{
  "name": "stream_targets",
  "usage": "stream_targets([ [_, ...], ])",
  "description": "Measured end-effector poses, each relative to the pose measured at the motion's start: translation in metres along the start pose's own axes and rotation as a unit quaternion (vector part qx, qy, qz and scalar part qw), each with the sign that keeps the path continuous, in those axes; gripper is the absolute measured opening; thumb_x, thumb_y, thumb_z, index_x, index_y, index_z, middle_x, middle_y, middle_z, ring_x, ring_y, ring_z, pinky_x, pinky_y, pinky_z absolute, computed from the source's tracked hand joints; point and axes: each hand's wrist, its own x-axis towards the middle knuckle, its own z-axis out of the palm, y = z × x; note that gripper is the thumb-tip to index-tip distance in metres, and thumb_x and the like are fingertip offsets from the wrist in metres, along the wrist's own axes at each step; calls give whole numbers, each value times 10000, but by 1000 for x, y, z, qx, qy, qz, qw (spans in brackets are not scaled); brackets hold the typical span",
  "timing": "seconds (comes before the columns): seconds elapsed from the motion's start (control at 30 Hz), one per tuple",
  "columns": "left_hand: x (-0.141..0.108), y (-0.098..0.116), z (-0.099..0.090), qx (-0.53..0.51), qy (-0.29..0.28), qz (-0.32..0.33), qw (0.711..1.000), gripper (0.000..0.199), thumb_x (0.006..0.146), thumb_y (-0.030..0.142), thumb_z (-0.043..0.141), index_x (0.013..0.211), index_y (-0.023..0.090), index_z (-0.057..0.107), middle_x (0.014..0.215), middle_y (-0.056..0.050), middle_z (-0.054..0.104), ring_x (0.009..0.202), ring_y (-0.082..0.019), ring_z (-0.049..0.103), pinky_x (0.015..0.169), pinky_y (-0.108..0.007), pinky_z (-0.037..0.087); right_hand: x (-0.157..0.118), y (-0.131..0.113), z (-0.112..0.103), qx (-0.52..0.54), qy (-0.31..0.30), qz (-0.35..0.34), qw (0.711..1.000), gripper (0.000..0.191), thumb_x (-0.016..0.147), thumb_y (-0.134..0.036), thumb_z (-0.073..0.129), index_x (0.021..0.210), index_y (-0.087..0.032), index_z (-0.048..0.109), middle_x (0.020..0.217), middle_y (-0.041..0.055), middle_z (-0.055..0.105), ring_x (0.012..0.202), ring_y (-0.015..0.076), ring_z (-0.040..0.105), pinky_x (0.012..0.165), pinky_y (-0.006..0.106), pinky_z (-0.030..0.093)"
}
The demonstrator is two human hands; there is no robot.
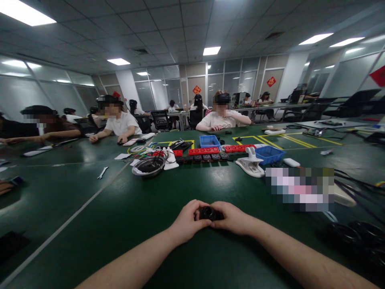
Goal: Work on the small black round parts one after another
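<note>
Between my two hands, low in the middle of the head view, is a small black object (208,212) with a round, ring-like opening on top. My left hand (189,220) is closed around its left side, thumb in front and fingers behind. On the other side my right hand (231,217) grips it in the same way, and the two thumbs nearly touch at its front. The object is just over the green table (144,212); whether it rests on the surface cannot be seen. My fingers hide much of its sides.
Beyond my hands are red power strips (203,151), blue trays (209,141), a bowl of black cables (148,166) and a white clamp stand (251,163). A wrench (102,172) lies left. Black coiled items (345,233) sit right. People sit across the table.
</note>
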Motion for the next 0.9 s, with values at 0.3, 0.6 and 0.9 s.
stream_targets([
  [0.3,-2,6,7,0,41,-59,997,306,590,254,650,854,153,534,666,43,418,515,-70,367,482,-185,304,5,0,9,-24,29,97,995,282,558,-345,654,688,-172,474,635,-36,520,551,94,455,451,181,265],
  [0.6,0,2,7,24,55,-52,997,283,608,247,632,855,158,527,685,33,425,539,-82,380,501,-193,325,2,-19,18,-193,97,130,968,324,655,-470,540,792,-178,515,755,65,580,681,193,535,535,251,332],
  [0.9,-2,6,-7,44,-24,10,999,309,641,240,606,938,184,542,810,1,474,641,-106,441,574,-214,362,-6,-11,-3,-43,20,71,996,479,597,-553,578,883,-175,506,757,24,553,635,140,492,502,217,312],
])
